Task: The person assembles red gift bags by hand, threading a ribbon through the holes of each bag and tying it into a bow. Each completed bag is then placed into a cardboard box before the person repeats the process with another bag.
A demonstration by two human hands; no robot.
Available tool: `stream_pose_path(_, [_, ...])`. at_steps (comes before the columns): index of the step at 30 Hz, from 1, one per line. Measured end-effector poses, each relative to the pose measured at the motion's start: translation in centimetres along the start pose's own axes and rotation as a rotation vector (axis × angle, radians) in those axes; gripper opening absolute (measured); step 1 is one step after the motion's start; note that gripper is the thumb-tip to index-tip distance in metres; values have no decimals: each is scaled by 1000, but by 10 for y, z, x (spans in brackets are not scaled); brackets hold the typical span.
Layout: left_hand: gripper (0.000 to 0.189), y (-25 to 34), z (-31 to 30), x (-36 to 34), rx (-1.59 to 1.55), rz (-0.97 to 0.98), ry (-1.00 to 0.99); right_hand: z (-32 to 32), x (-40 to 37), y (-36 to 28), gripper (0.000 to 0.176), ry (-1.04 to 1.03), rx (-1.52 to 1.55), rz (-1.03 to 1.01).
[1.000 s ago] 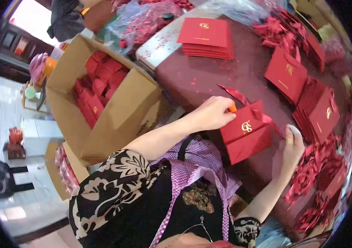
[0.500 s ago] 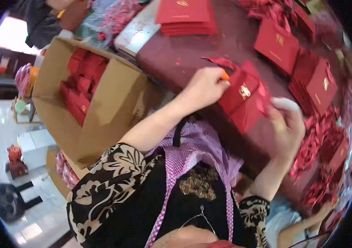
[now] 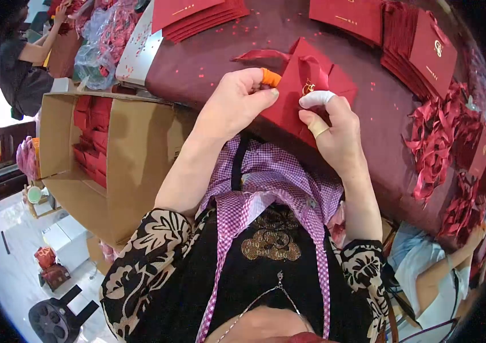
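Observation:
A small red paper gift bag [image 3: 288, 111] with a gold emblem and a red ribbon handle [image 3: 318, 74] is tilted over the near edge of the table. My left hand [image 3: 234, 103], with an orange cover on one finger, pinches the bag's left edge between thumb and forefinger. Close to the gold emblem, my right hand [image 3: 337, 128] has its thumb and white-covered forefinger bent against the bag's front. What lies between those two fingertips is hard to see. A loose ribbon end [image 3: 260, 55] trails out to the left of the bag.
Stacked red bags [image 3: 203, 20] lie at the table's far side, with more upright bags [image 3: 420, 54] at the right. A ribbon heap [image 3: 428, 146] sits nearby. An open cardboard box [image 3: 140, 160] holding red bags stands left. Other people's arms [image 3: 36, 52] show at the edges.
My right hand has come in from the bag's right side to its front, nearer my left hand. The bag has turned, and the whole view has shifted.

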State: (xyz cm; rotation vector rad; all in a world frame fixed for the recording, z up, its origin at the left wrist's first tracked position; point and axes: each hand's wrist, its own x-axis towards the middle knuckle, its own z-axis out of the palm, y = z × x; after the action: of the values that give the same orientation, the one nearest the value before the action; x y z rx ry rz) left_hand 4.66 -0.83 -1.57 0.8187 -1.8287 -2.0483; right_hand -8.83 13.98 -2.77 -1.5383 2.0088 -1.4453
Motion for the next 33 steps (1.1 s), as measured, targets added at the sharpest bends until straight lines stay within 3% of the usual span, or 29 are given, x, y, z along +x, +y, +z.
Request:
stream_pose_path(3, [24,1,-1,-4,-59,-3,-35,2,0,0,15,15,1,10])
stream_pose_path(11, [29,1,1,-8,134,107,-22,5,1,-10,14,53,-3,-54])
stream_pose_path(27, [28,15,14,-21,311,119,9,5,9,-19,9,64,-32,-22])
stream_pose_path(29, [26,14,19,-23,353,180,57,3,11,-25,8,30,-179,-115])
stream_pose_path(31, [29,4,23,-18,517,447,126,1,14,-27,10,-13,-319,-221])
stream_pose_path(33, [25,1,24,-17,588,467,118,1,15,-30,13,-35,-424,-268])
